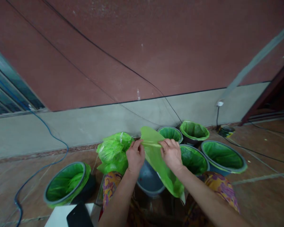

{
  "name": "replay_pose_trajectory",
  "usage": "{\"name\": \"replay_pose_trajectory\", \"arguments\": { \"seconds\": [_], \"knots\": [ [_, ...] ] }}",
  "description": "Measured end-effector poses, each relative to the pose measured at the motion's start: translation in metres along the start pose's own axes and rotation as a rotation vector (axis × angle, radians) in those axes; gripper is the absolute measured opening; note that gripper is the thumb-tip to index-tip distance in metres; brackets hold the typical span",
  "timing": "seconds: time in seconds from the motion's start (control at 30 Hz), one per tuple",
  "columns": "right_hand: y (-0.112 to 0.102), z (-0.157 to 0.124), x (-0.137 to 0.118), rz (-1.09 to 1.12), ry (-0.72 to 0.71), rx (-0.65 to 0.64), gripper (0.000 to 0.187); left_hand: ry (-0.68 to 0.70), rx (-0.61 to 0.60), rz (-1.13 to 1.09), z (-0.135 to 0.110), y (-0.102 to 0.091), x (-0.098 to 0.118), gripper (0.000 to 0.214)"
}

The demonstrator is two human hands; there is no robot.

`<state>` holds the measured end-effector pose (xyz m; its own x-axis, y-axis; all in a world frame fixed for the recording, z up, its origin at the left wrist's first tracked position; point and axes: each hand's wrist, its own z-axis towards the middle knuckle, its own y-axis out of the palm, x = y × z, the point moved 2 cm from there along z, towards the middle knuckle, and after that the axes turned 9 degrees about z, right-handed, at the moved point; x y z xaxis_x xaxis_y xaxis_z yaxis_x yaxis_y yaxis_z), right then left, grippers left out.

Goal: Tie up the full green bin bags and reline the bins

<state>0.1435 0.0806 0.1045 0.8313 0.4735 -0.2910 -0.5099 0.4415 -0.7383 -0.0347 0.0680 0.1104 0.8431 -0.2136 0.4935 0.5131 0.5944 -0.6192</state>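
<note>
A flat green plastic bag [156,154] is stretched between my two hands in the middle of the view. My left hand [135,155] pinches its left edge, and my right hand [171,153] pinches it a little to the right. One end of the bag points up toward the wall; the rest hangs down to the right, near my right forearm. Below it, between my knees, stands a grey-blue bucket [149,179] without a liner showing. A heap of green plastic bags [115,151] lies just left of my left hand.
Lined buckets stand right of me, among them a wide one [223,156] and a dark one [194,131]. Another lined bucket [66,184] is at left. A black phone [79,216] rests on a white surface [59,216]. A blue hose [44,167] crosses the floor.
</note>
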Motion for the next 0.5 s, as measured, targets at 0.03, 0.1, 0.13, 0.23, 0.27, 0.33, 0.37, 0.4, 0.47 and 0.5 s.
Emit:
{"name": "replay_pose_trajectory", "arguments": {
  "seconds": [0.03,0.1,0.13,0.23,0.27,0.33,0.37,0.4,0.47,0.5],
  "knots": [
    [0.0,-0.005,0.009,-0.004,0.032,0.014,0.024,-0.025,0.023,-0.015,0.002,-0.002,-0.004,0.03],
    [0.0,-0.018,0.028,0.004,0.069,0.039,0.027,-0.081,0.06,-0.042,0.005,-0.004,-0.016,0.03],
    [-0.001,-0.025,0.037,0.014,0.08,0.054,0.029,-0.115,0.074,-0.056,0.005,-0.005,-0.022,0.03],
    [-0.005,-0.046,0.061,0.045,0.115,0.114,0.037,-0.249,0.126,-0.097,0.004,-0.005,-0.045,0.031],
    [-0.008,-0.052,0.069,0.048,0.132,0.131,0.039,-0.302,0.14,-0.107,0.004,-0.005,-0.053,0.032],
    [-0.013,-0.065,0.082,0.049,0.169,0.145,0.042,-0.411,0.16,-0.114,0.004,-0.005,-0.069,0.033],
    [-0.016,-0.071,0.088,0.05,0.188,0.144,0.043,-0.455,0.169,-0.114,0.004,-0.006,-0.078,0.034],
    [-0.019,-0.077,0.093,0.051,0.209,0.14,0.044,-0.488,0.178,-0.113,0.004,-0.007,-0.085,0.035],
    [-0.026,-0.089,0.101,0.051,0.254,0.132,0.046,-0.526,0.203,-0.109,0.006,-0.01,-0.099,0.035],
    [-0.028,-0.095,0.103,0.053,0.275,0.124,0.047,-0.534,0.213,-0.108,0.006,-0.011,-0.105,0.036]
  ]
}}
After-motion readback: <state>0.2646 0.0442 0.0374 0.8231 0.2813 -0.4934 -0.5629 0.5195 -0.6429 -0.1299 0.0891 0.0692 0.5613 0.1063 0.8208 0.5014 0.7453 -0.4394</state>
